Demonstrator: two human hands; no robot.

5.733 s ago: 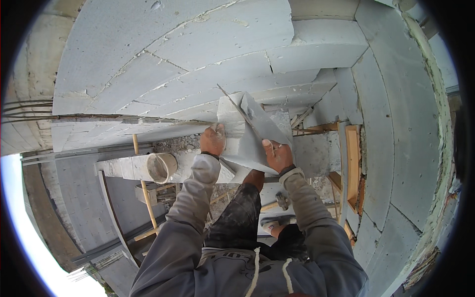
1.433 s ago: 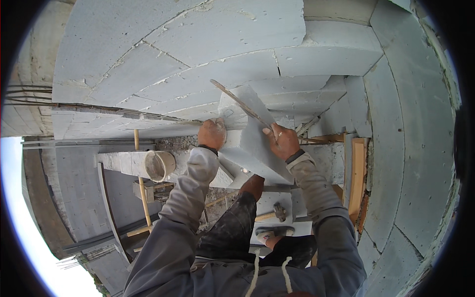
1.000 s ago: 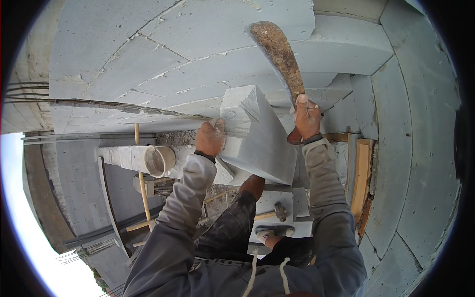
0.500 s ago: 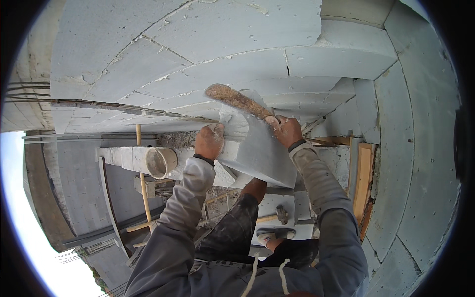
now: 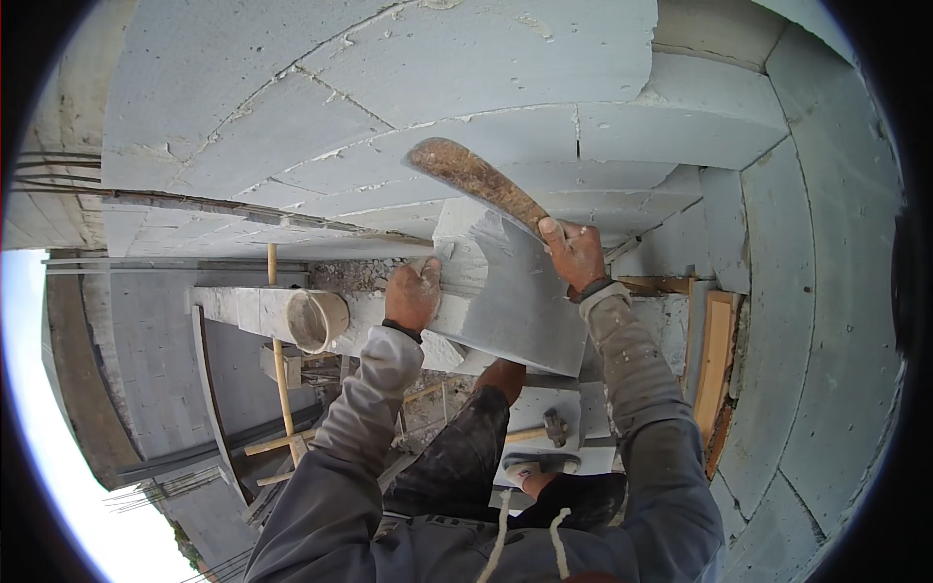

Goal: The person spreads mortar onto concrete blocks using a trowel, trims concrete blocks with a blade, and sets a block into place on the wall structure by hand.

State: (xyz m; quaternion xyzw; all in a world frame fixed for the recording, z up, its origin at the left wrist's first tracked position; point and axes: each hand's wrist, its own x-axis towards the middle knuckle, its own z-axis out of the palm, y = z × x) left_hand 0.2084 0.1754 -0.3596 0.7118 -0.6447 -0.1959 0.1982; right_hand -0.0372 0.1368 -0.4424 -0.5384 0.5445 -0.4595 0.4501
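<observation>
A pale grey aerated concrete block point(image 5: 530, 306) lies in front of me, its left end rough and chipped. My left hand point(image 5: 413, 293) is closed at that rough end, its fingers curled against the block's edge. My right hand point(image 5: 575, 257) grips a machete point(image 5: 476, 180) with a broad, rust-brown, slightly curved blade. The blade points up and left, above the far edge of the block. Its handle is hidden inside my fist. One of my legs point(image 5: 447, 442) is bent, the knee close under the block's near edge.
A round, mortar-stained bucket point(image 5: 317, 321) stands left on a narrow block ledge point(image 5: 243, 305). A hammer point(image 5: 552, 428) lies below, beside my shoe. Block walls point(image 5: 466, 146) rise ahead and on the right. Wooden poles point(image 5: 282, 369) stand at the left, and an orange-brown board point(image 5: 714, 350) at the right.
My right hand has shifted slightly right, and the machete's blade has swung a little upward, away from the block. My left hand has stayed at the block's rough end.
</observation>
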